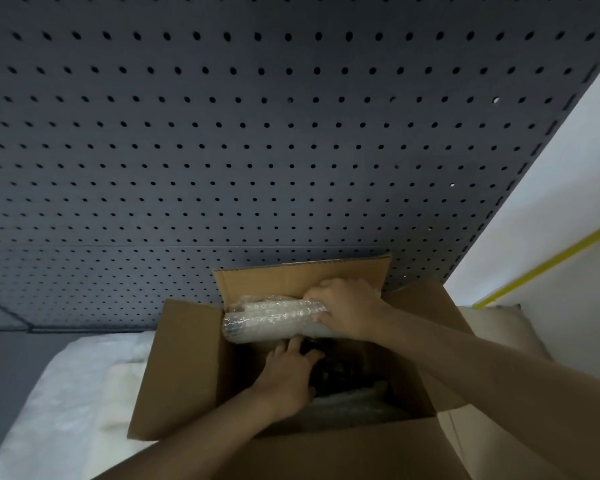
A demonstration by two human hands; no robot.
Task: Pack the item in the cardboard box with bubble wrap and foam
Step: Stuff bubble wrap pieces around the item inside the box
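Bubble-wrapped bundle [274, 318] lies at the far end of the open cardboard box [187, 368], long axis running left-right across the opening. Right hand [347, 311] is curled round its right end, arm reaching in from the right. Left hand [288, 372] sits just nearer and lower inside the box, fingers spread and fairly straight toward the bundle's underside, holding nothing; box bottom too dark to read.

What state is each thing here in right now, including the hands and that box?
Cardboard box: open, flaps folded outward.
Bubble-wrap roll: rolled up, lying across the box's far end, partly inside.
Right hand: grips one end of the roll.
Left hand: reaches down inside the box, fingers straight; what it touches is too dark to tell.
White foam sheet: lies flat, left of the box.
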